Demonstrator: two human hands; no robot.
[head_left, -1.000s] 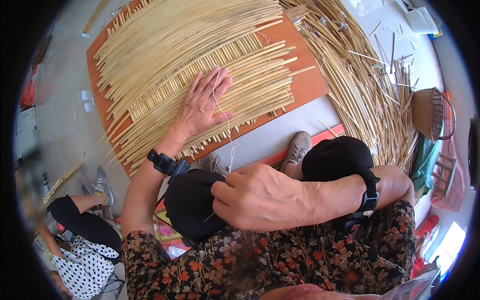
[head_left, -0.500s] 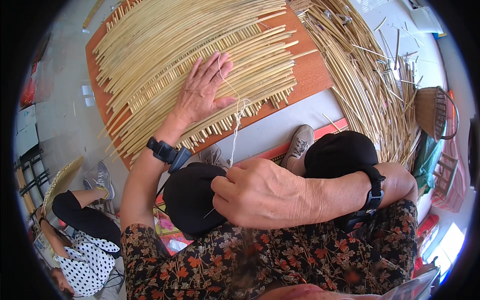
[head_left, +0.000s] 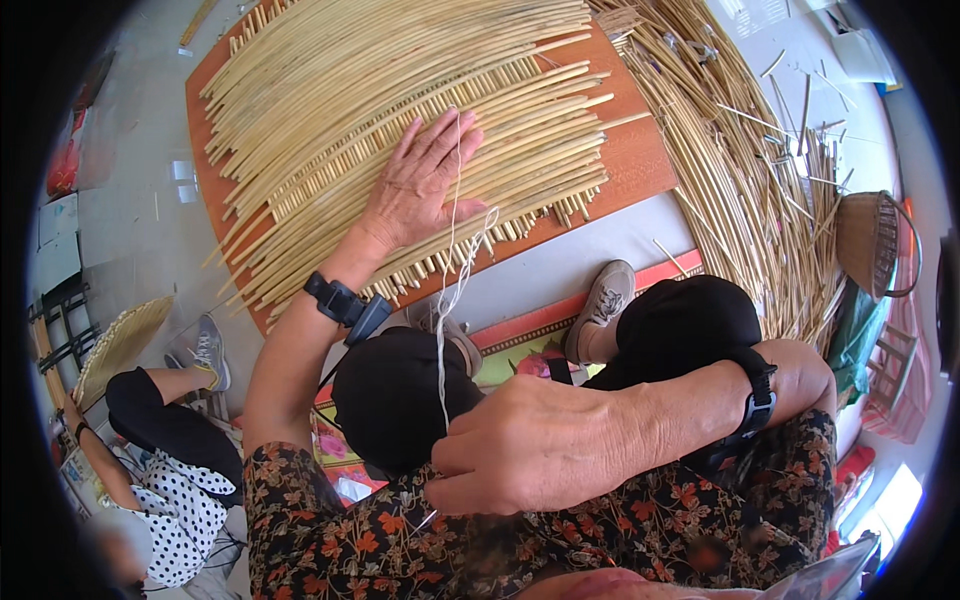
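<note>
- The left hand (head_left: 412, 195) lies flat on the near band of pale stalks (head_left: 530, 150), its fingers pointing to the far side; its grip is wide and closed around nothing.
- The right hand (head_left: 540, 445) is nearer, above the person's lap, with its grip narrow and holding white thread (head_left: 441, 350).
- A thin, shiny, needle-like piece (head_left: 427, 521) sticks out at the near left of the right hand; its other end is hidden.
- The thread runs from the fingers of the left hand down to the right hand, with a loose loop just right of the left thumb.
- The stalks lie side by side on a brown surface (head_left: 640, 165), in a far band and a near band, with short crosswise sticks (head_left: 420, 115) showing between and beneath them.
- To the right of the surface, a large heap of loose stalks (head_left: 750, 190) covers the floor; a brown basket (head_left: 866, 240) stands just beyond its right side.
- At the near left, another person in a dotted top (head_left: 185, 515) sits beside a flat straw-coloured piece (head_left: 122, 345).
</note>
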